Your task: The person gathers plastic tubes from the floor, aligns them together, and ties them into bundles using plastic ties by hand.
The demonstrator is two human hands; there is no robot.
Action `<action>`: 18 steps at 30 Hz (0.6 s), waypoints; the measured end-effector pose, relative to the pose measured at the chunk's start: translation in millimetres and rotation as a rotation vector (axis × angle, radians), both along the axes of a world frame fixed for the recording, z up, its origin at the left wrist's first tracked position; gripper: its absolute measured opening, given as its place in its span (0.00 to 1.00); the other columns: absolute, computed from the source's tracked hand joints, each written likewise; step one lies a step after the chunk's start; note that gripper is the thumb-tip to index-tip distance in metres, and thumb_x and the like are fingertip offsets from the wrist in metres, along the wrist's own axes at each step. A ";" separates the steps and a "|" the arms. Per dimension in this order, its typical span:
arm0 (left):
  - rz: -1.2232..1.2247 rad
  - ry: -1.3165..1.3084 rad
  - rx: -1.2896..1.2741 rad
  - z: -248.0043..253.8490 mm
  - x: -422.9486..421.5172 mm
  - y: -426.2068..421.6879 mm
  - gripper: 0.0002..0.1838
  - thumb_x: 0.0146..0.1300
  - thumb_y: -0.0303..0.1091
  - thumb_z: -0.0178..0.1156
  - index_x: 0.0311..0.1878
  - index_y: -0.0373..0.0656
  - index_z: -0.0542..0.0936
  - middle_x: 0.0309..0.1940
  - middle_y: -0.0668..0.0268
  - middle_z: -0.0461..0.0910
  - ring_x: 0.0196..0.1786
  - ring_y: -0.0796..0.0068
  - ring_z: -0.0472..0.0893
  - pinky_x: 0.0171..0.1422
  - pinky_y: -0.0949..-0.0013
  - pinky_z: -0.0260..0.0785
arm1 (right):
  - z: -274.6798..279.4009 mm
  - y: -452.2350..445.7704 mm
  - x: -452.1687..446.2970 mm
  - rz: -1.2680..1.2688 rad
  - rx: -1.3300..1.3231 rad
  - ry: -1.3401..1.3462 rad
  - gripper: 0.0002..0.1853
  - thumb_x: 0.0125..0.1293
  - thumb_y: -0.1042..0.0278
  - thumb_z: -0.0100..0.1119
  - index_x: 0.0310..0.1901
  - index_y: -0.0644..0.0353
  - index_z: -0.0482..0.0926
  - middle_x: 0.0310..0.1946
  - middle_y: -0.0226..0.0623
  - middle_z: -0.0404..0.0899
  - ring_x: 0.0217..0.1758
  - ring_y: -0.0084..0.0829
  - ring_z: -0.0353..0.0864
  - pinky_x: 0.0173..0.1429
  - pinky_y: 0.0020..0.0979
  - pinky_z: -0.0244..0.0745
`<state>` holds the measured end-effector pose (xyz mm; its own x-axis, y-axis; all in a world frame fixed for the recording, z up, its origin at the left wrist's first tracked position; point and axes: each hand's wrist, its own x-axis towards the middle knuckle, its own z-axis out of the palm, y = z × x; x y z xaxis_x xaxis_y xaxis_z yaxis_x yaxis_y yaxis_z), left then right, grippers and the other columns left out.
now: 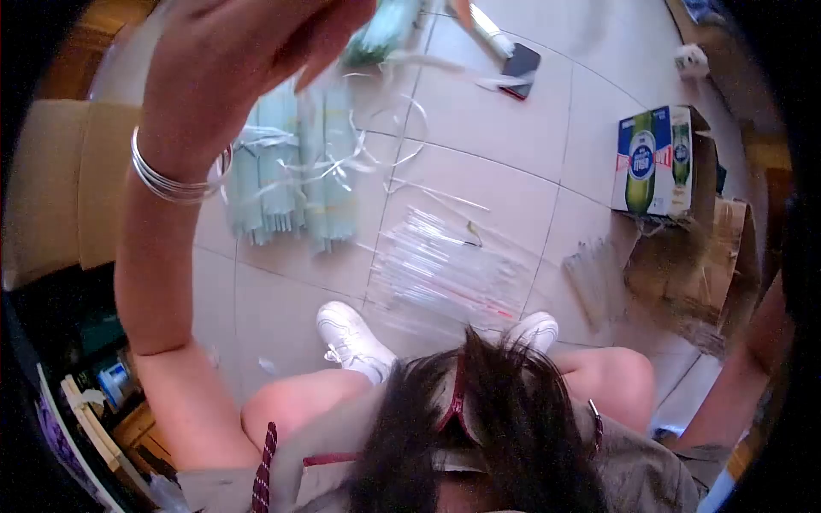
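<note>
I saw the left hand (248,43) raised above the floor (479,120), arm stretched forward, fingers (327,53) bent; I couldn't tell whether they gripped anything. The right hand was out of view. Tied pale bundles (274,198) lay beneath the fingers. The step looked like ribbon (432,61) handling; the next move seemed to call for avoiding loose loops.

Thin pale mint-green strips (278,192) in bundles with glossy white ties (337,173). Clear, silvery-white sticks (440,269) carry a reddish streak. Pale greyish floor tiles (487,124) show dark grid lines. Blue-and-white carton (643,162), printed with green bottles; white shoes (349,335); maroon cord (265,466), flecked white.
</note>
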<state>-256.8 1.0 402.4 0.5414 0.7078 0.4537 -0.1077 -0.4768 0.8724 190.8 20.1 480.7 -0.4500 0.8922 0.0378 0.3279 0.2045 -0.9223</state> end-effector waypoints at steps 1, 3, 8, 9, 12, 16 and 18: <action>-0.022 0.024 0.048 6.9 19.8 5.5 0.14 0.76 0.36 0.49 0.46 0.37 0.81 0.35 0.60 0.84 0.14 0.89 0.65 0.15 0.85 0.58 | 5.9 -2.3 23.5 -0.052 0.038 -0.007 0.24 0.70 0.40 0.44 0.52 0.52 0.73 0.40 0.39 0.73 0.41 0.35 0.67 0.49 0.35 0.56; -0.044 0.193 0.113 34.3 54.0 21.1 0.15 0.76 0.39 0.50 0.46 0.37 0.81 0.34 0.62 0.83 0.14 0.89 0.66 0.16 0.84 0.59 | 10.3 -5.7 68.6 -0.140 0.097 -0.017 0.26 0.69 0.36 0.44 0.55 0.49 0.73 0.44 0.40 0.73 0.47 0.38 0.68 0.55 0.37 0.56; 0.138 0.744 0.143 -5.0 26.4 135.9 0.19 0.75 0.46 0.50 0.33 0.45 0.80 0.24 0.78 0.71 0.25 0.87 0.67 0.29 0.79 0.61 | -43.6 -22.1 154.0 -0.271 0.105 0.049 0.33 0.66 0.28 0.43 0.61 0.44 0.71 0.55 0.44 0.74 0.61 0.44 0.68 0.70 0.42 0.54; 0.144 0.793 0.088 -20.5 45.9 128.5 0.18 0.75 0.45 0.51 0.42 0.44 0.85 0.30 0.75 0.79 0.34 0.85 0.76 0.42 0.78 0.69 | -66.9 -27.2 165.5 -0.273 0.079 0.103 0.28 0.68 0.33 0.43 0.56 0.47 0.72 0.47 0.40 0.73 0.53 0.38 0.69 0.61 0.38 0.57; 0.021 0.997 -0.092 -69.9 94.3 103.9 0.21 0.72 0.45 0.55 0.60 0.42 0.78 0.56 0.62 0.78 0.60 0.74 0.75 0.68 0.68 0.63 | -132.6 -40.1 193.7 -0.275 0.003 0.261 0.21 0.76 0.47 0.41 0.39 0.55 0.75 0.26 0.29 0.72 0.30 0.22 0.69 0.36 0.26 0.66; 0.009 0.627 0.437 -112.5 203.7 59.7 0.38 0.65 0.48 0.62 0.72 0.40 0.62 0.70 0.57 0.66 0.69 0.66 0.69 0.74 0.63 0.59 | -159.8 -44.4 105.9 -0.046 -0.283 0.102 0.23 0.79 0.50 0.40 0.32 0.57 0.74 0.16 0.22 0.68 0.13 0.12 0.62 0.16 0.17 0.54; -0.207 0.526 0.183 -88.4 244.1 42.3 0.39 0.60 0.50 0.68 0.67 0.37 0.65 0.59 0.57 0.71 0.58 0.67 0.71 0.63 0.67 0.63 | -173.8 -34.5 64.1 0.167 -0.355 0.102 0.22 0.78 0.49 0.41 0.33 0.57 0.74 0.16 0.23 0.69 0.11 0.12 0.61 0.14 0.16 0.52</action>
<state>-12.7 43.3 314.1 0.8453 0.4989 0.1913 0.2099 -0.6394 0.7397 254.9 -14.4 306.9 -0.6000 0.7725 -0.2081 0.2206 -0.0902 -0.9712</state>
